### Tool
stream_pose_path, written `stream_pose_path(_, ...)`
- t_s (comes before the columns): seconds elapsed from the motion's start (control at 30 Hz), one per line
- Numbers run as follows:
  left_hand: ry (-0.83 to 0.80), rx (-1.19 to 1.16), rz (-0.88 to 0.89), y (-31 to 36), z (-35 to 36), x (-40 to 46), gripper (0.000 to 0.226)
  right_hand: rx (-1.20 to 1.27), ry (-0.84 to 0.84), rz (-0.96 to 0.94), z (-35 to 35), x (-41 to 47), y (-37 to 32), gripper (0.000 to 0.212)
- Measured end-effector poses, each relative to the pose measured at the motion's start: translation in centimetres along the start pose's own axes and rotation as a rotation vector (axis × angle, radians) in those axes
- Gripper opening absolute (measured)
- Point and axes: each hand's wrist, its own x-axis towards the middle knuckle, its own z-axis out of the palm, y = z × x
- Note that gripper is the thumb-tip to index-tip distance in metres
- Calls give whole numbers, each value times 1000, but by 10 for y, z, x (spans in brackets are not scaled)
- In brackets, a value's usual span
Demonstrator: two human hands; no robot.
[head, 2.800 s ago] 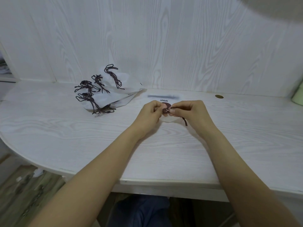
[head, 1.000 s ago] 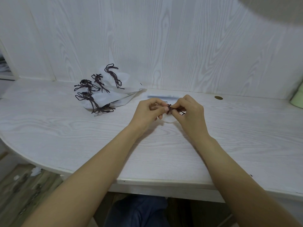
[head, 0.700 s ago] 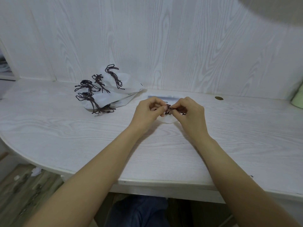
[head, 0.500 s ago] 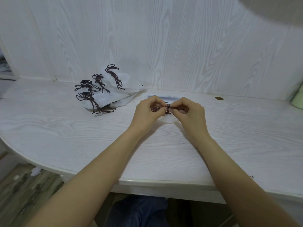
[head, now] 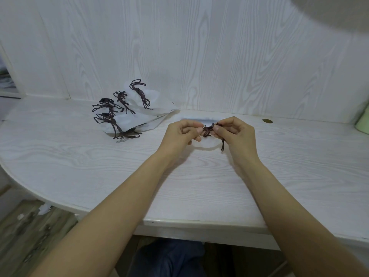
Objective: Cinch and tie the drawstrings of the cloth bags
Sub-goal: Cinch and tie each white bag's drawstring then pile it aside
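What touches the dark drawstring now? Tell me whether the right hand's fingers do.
Touching. The head view shows the right hand pinching the dark drawstring with its fingers, no gap visible; the left hand pinches it too.

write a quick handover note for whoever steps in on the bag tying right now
Left hand: pinches the dark drawstring of the bag being worked on.
Right hand: pinches the same drawstring from the other side; one loose end hangs below it.
Current bag: white cloth, on the table under both hands, mostly hidden.
Done: a pile of bags with knotted cords lies to the left near the wall.
Left: finish this knot and set the bag on the pile. No untied bags show elsewhere.
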Motion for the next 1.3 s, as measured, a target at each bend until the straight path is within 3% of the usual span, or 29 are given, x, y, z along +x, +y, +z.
stream_pose_path(0.33,-79,13,-59,0,7,-2,19,-58,10,3,1,-2,-3,13)
stream_pose_path(0.6,-55,-37,-122,-1,7,3,23,-140,-114,-65,-1,1,-2,21)
stream_pose_path(0.9,-18,-69,-120,0,5,4,25,-325,-216,-143,0,0,1,16)
stream_pose_path(1.0,-23,-81,-103,0,4,4,21,-476,-153,-251,1,1,7,17)
stream_pose_path(1.13,-39,-108,-86,0,5,3,17,-715,-19,-536,7,4,16,9)
stream_pose_path(1.3,-95,-60,-69,-1,2,4,22,-800,70,-713,12,4,20,5)
